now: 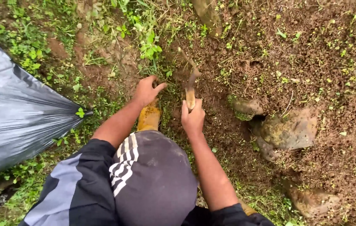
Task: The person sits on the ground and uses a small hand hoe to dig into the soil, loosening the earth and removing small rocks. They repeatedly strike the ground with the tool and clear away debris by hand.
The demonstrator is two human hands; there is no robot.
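My right hand [193, 118] is closed around the wooden handle of a small hand hoe [190, 86], whose curved metal blade points into the brown soil ahead. My left hand [146, 90] reaches down into the weeds and soil just left of the tool, fingers curled on the ground; whether it holds a plant I cannot tell. My bent knee in dark striped shorts [152, 175] fills the lower middle, with a muddy yellow boot [149, 117] beneath my left forearm.
A grey plastic sheet [14, 113] covers the ground at left. Mossy rocks [289, 129] sit in the dug soil at right, another rock [310, 201] lower right. Low green weeds [144, 37] grow at top and left.
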